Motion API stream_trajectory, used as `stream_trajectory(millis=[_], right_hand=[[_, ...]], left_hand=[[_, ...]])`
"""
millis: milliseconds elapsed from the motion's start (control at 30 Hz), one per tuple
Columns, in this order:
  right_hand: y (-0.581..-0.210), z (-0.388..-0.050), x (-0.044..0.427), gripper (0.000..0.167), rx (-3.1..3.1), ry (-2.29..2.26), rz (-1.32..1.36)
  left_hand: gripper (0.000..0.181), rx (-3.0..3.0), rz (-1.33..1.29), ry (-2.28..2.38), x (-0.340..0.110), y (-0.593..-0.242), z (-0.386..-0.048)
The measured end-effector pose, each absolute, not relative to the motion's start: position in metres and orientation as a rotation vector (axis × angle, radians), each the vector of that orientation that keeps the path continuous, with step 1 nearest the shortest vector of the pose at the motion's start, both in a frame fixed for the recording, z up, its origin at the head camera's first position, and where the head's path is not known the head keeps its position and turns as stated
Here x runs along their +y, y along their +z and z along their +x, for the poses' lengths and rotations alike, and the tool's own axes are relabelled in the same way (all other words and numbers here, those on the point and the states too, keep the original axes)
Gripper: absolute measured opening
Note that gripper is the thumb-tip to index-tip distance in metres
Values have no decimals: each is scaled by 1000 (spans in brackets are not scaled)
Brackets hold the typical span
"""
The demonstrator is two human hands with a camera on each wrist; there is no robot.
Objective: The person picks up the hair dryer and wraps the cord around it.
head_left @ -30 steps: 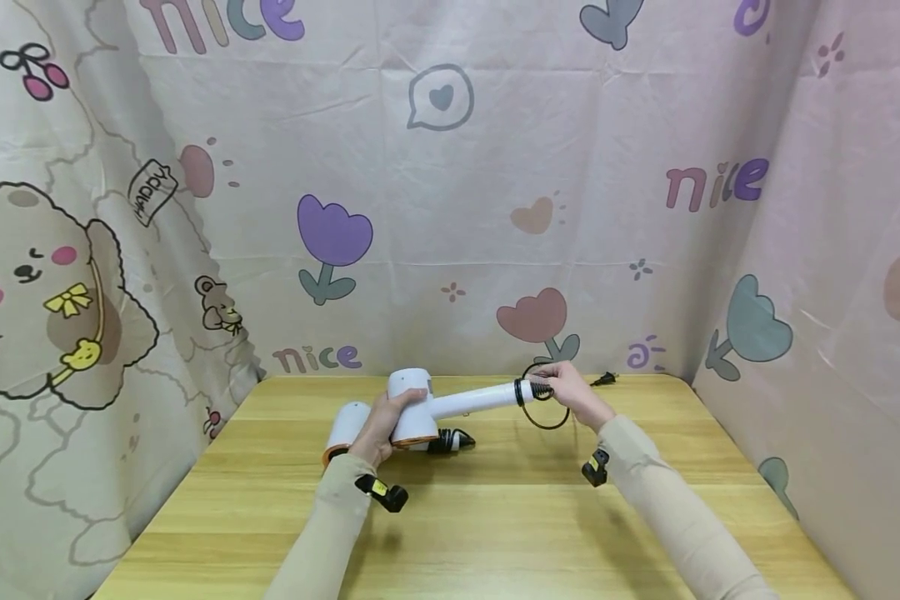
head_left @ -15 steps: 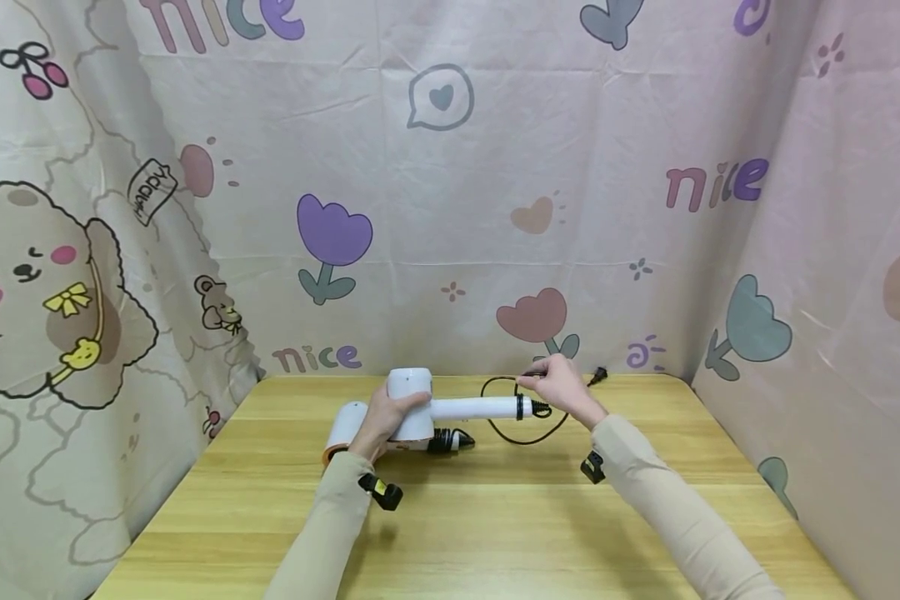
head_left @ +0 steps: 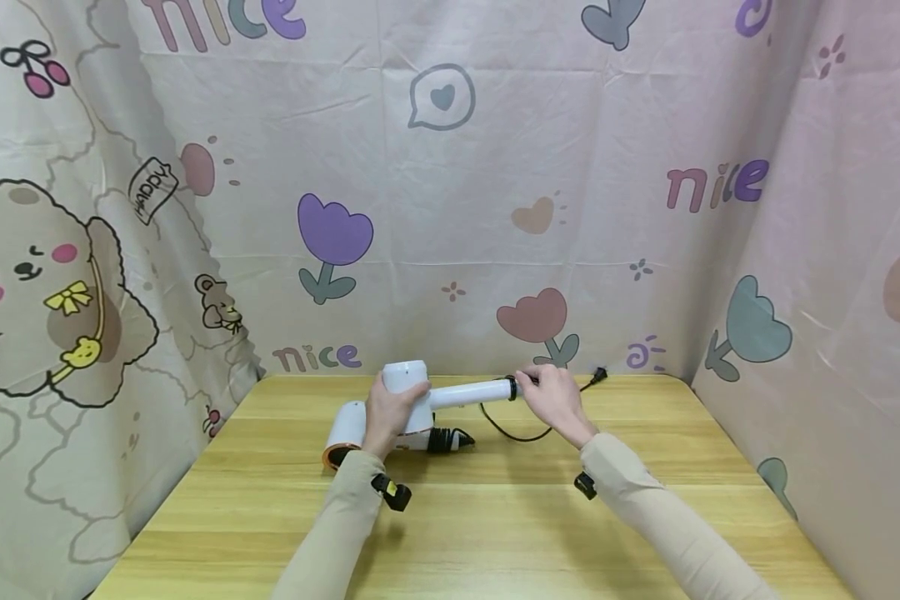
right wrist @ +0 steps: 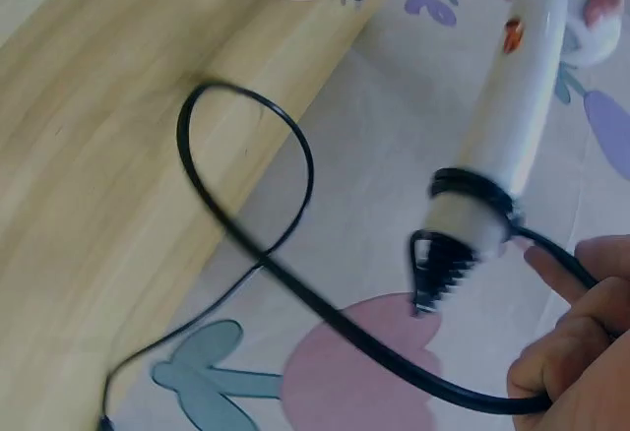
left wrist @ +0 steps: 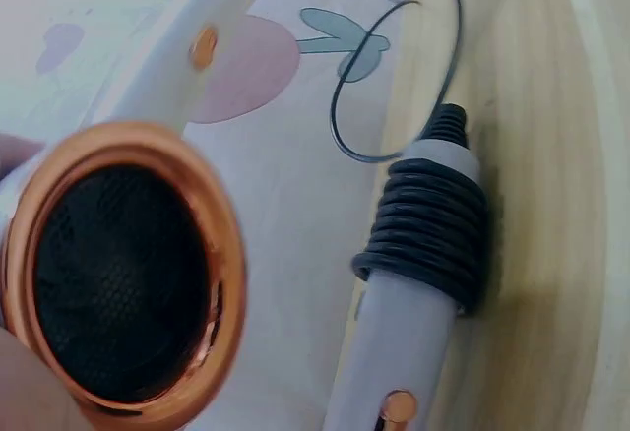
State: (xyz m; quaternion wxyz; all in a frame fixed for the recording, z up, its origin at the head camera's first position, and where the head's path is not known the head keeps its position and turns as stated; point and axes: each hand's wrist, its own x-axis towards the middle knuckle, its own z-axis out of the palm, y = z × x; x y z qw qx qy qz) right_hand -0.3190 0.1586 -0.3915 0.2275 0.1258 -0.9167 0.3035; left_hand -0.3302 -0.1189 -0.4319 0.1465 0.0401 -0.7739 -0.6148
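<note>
My left hand [head_left: 388,410] grips the barrel of a white hair dryer [head_left: 471,393], held above the table with its handle pointing right. A copper-coloured ring [left wrist: 231,254] edges its dark mesh end in the left wrist view. At the handle's end, my right hand [head_left: 557,400] pinches the black power cord [right wrist: 345,325]. Some cord is wound round the handle near its ribbed strain relief [right wrist: 440,266]; the rest hangs in a loop. Behind my left hand lies a second white hair dryer [head_left: 347,425], its cord [left wrist: 431,219] coiled tightly round its handle.
The held dryer's plug [head_left: 599,376] lies at the back of the wooden table [head_left: 510,533], right of my right hand. A printed curtain [head_left: 450,183] hangs close behind the table's back edge and along both sides.
The right hand first rose above the handle with the cord, then came down to the handle's end. The dryer's handle levelled, then tilted up again. The free loop of cord has shifted left.
</note>
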Motion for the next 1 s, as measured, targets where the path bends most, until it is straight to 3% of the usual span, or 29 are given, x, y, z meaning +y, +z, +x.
stream_trajectory(millis=[300, 533, 700, 1000], right_hand=[[-402, -310, 150, 37, -2446, 817, 380], [-413, -302, 155, 28, -2418, 910, 449], [-418, -299, 157, 31, -2417, 974, 528], [-427, -305, 169, 33, -2489, 1547, 633]], left_hand=[[79, -2071, 210, -1746, -118, -435, -328], [73, -1886, 283, -2007, -119, -431, -330], [74, -1795, 366, -2165, -119, -430, -331], [84, -1664, 470, -2413, -126, -433, -330]])
